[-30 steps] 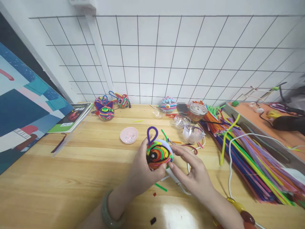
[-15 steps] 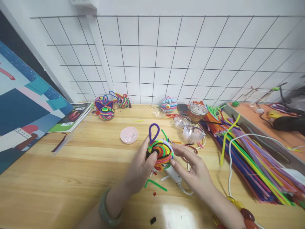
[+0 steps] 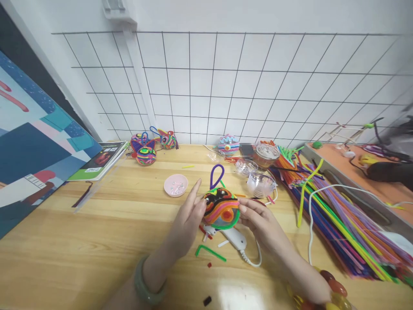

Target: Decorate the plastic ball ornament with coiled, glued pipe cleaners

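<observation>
Between my two hands is a round pipe-cleaner ornament (image 3: pixel 221 209), striped in orange, pink, black and green, with shiny dark eyes, an orange nose-like knob and a purple loop (image 3: pixel 217 176) on top. My left hand (image 3: pixel 187 224) presses its left side with the thumb, the fingers stretched up behind. On the right edge, my right hand (image 3: pixel 263 221) pinches it between thumb and fingertips. Below it on the table lie a white glue gun (image 3: pixel 235 238) with a coiled cord and a bent green pipe cleaner (image 3: pixel 211 252).
A pink dish (image 3: pixel 176 185) with small beads stands left of the hands. Clear plastic half-balls (image 3: pixel 260 184) and bundled pipe cleaners (image 3: pixel 342 228) lie to the right, crossed by a white cable (image 3: pixel 310 224). Finished ornaments (image 3: pixel 146 155) sit at the back, near magazines (image 3: pixel 100 161).
The ornament has been turned, so its face with eyes and orange knob now shows instead of the striped side. The left thumb has shifted to its left edge, and those fingers have straightened.
</observation>
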A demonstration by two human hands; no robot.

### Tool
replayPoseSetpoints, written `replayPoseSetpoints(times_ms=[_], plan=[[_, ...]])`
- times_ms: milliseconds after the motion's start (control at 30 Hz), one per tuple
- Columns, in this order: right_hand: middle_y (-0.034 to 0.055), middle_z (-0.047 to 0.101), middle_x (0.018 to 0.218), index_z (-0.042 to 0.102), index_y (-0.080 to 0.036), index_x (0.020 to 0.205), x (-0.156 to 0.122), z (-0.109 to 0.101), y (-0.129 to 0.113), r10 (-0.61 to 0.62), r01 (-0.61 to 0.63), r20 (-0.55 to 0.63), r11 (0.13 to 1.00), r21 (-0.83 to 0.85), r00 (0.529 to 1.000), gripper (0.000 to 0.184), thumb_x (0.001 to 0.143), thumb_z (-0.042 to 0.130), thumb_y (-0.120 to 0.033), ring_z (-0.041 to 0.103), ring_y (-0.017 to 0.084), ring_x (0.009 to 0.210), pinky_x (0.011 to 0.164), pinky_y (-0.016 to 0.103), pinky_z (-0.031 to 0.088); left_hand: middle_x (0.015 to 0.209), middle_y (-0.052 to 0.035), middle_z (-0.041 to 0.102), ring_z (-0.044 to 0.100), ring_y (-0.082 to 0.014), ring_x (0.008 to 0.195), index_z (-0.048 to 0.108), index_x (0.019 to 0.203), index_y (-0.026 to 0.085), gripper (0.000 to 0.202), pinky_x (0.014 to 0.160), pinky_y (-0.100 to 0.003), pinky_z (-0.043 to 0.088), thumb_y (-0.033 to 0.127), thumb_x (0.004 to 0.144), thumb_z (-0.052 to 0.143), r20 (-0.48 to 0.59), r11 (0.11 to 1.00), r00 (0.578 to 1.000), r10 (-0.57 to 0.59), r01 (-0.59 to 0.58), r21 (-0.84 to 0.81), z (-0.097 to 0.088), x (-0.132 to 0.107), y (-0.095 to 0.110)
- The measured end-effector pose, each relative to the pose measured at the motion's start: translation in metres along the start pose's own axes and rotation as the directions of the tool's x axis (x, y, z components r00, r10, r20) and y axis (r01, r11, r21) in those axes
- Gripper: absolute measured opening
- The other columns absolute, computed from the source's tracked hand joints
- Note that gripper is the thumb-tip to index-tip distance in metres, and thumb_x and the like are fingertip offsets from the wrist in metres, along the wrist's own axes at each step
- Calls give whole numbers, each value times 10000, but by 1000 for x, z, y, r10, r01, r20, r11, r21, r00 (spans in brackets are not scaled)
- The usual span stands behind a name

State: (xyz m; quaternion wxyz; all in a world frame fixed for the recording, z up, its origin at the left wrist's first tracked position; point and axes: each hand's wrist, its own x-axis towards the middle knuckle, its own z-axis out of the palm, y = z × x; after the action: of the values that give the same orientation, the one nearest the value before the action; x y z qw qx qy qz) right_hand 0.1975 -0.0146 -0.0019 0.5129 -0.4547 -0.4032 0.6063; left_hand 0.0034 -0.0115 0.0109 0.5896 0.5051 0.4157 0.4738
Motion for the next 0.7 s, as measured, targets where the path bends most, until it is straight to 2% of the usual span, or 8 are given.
replayPoseSetpoints(times_ms=[100,233,333,467,567,700], plan=[[68,757,872,729,-186,928,2,0,1,76,-79,32,990,116,997,329,698,797,-411,686,193,758,729,312,526,1050,-96,685,659,-216,702,169,1517,219,785,574,-319,549,528,873,495,32,1000,999,-16,16,-16,-1,2,-2],[79,758,867,720,-165,937,3,0,-1,112,-126,88,978,165,990,335,720,775,-415,696,203,764,713,314,536,1128,-128,661,656,-180,654,160,1512,188,840,583,-311,553,490,844,570,79,1000,997,-10,10,-8,-3,6,-7],[75,760,911,710,-168,942,4,0,-1,135,-161,135,964,210,982,289,770,735,-400,697,181,752,691,285,535,1252,-161,610,684,-217,817,192,1496,176,877,679,-317,564,432,800,660,96,1000,995,-9,10,-13,-5,9,-9],[51,762,854,686,-185,917,6,-1,2,170,-208,157,940,271,973,228,797,711,-377,690,161,697,664,267,521,1323,-189,565,629,-287,1071,201,1480,147,914,855,-362,536,373,764,723,136,999,991,-1,7,-49,-6,9,-8],[54,762,825,672,-182,915,5,-1,2,190,-238,186,928,285,964,224,816,682,-383,691,169,692,685,282,519,1336,-190,555,595,-313,1134,201,1476,151,917,900,-402,520,366,759,731,140,997,990,8,3,-76,-5,8,-7],[51,761,833,660,-191,935,2,0,1,202,-253,197,923,288,959,222,845,632,-392,696,185,716,705,305,515,1368,-195,526,605,-312,1113,219,1472,163,916,883,-412,526,358,747,743,120,995,993,16,-3,-102,-3,8,-6]])
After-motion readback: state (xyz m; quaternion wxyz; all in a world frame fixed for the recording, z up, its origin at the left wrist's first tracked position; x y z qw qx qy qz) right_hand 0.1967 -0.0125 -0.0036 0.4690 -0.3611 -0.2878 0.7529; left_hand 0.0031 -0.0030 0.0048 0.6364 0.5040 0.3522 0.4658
